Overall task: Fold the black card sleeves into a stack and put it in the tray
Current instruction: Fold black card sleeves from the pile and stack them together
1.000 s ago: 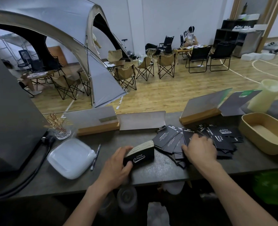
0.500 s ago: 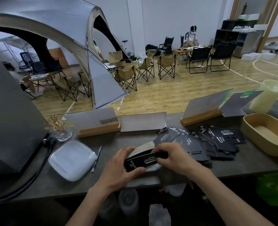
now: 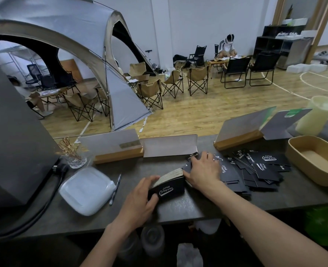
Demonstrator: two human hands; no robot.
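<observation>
**Left hand on the stack, right hand back at the loose pile**

My left hand [image 3: 140,199] curls round the near-left end of the stack [image 3: 168,185] of folded black sleeves, thumb at the front and fingers over the back, holding it upright on the dark counter [image 3: 188,206]. My right arm reaches forward across the counter, and my right hand [image 3: 203,171] lies palm down with the fingers spread and fairly straight on the left edge of the loose sleeves [image 3: 255,170], just beside the stack's right end. Whether it has one pinched underneath I cannot tell.

The tan tray [image 3: 301,166] sits to the right of the pile with no sleeves in it.

Half a second ago my right hand was at the stack, laying a sleeve against its front; it has since let go and moved right and away from me onto the pile. My left hand has kept its grip, and the stack stands in the same spot.
</observation>
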